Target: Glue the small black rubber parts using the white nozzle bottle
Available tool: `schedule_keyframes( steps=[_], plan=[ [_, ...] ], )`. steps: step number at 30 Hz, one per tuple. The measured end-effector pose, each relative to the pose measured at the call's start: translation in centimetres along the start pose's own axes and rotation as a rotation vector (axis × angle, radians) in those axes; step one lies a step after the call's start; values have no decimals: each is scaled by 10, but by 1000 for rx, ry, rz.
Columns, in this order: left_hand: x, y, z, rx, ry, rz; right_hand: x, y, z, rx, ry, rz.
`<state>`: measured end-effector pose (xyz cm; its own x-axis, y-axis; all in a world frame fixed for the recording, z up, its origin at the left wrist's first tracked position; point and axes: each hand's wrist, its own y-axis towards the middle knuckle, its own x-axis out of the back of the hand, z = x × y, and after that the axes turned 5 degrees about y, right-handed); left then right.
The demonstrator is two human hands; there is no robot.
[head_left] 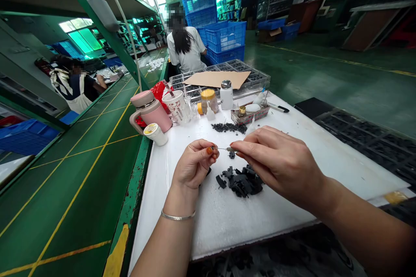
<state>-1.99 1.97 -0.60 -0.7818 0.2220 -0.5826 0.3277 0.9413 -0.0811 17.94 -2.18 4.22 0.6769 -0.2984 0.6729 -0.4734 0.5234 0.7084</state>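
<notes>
My left hand (190,164) is closed in a pinch on a small dark part, mostly hidden by the fingertips. Opposite it, my right hand (281,160) grips a thin needle-tipped tool (229,149) whose tip points left, up to the part. Both hands are raised over the white work board (221,229). Beneath them lies a heap of black plastic pieces (243,181), with a single black piece (232,155) just beyond. Farther back is a scatter of tiny black parts (229,127).
A pink thermos (154,114), a white tub (156,134), a patterned cup (177,106), a white bottle (226,95) and a small box (251,114) line the back. Left runs a green conveyor (81,169). Two people sit beyond, near blue crates (225,37). Black trays (364,138) lie right.
</notes>
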Motion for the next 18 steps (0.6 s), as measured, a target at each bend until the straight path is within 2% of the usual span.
schedule_keyframes(
  steps=[5,9,13,18],
  plan=[
    [2,-2,2,55,-42,148,-1,-3,0,18,66,-53],
    [4,-2,4,68,-40,262,-5,-3,1,-1,146,-29],
    [5,-3,5,57,-41,330,-9,-4,1,-108,235,18],
    [6,-3,5,12,-30,371,-13,-7,1,-320,371,141]
  ],
)
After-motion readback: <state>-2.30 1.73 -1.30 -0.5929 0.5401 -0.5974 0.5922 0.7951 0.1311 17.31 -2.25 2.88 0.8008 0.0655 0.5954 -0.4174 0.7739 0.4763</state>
